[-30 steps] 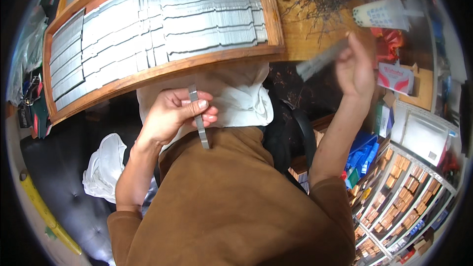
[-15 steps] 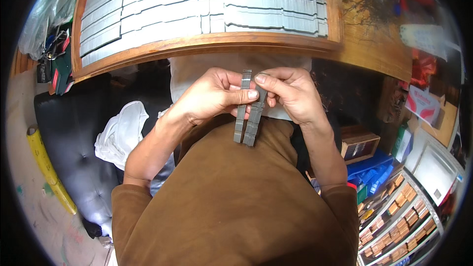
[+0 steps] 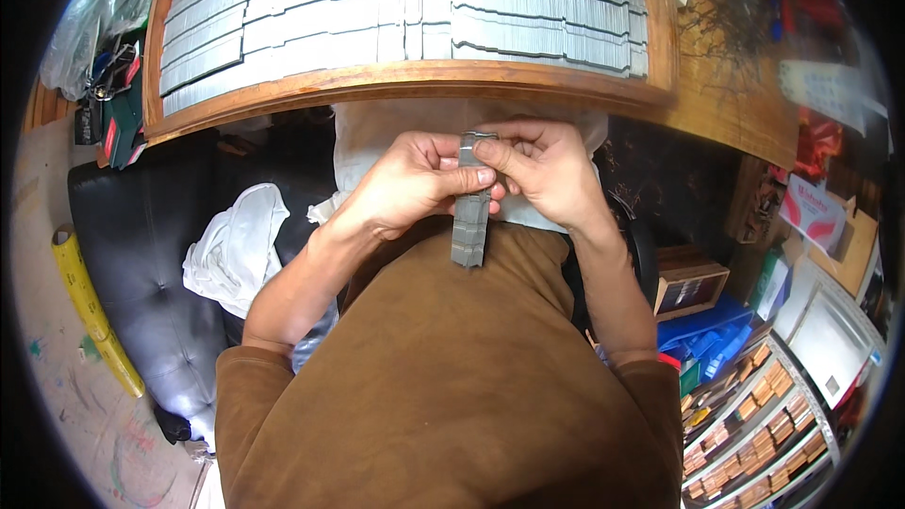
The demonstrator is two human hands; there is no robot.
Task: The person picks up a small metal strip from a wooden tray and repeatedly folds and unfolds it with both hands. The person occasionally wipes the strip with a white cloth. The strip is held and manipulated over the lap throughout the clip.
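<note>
A narrow bundle of thin, dark grey metal pieces [image 3: 469, 221] with a stepped profile hangs upright in front of my brown shirt. My left hand [image 3: 412, 184] pinches the bundle at mid-height, its thumb pressed flat over the front. At the upper end, my right hand [image 3: 554, 174] grips it between thumb and fingers. Both hands meet closely around the bundle, and some fingers are hidden behind it. Just beyond them, a wooden tray [image 3: 405, 75] holds tightly packed rows of similar grey metal pieces [image 3: 320, 14].
A wooden tabletop [image 3: 726, 113] extends right of the tray. White cloth [image 3: 236, 245] lies on a black padded seat [image 3: 132, 254] at left, beside a yellow tube [image 3: 94, 320]. Lower right are blue plastic [image 3: 707, 335], a small wooden box [image 3: 693, 287] and shelved blocks [image 3: 754, 452].
Two narrow stacks, apart at their lower ends before, now sit together as one bundle. My right hand has moved slightly left, its thumb now over the upper end. The view has shifted a little.
</note>
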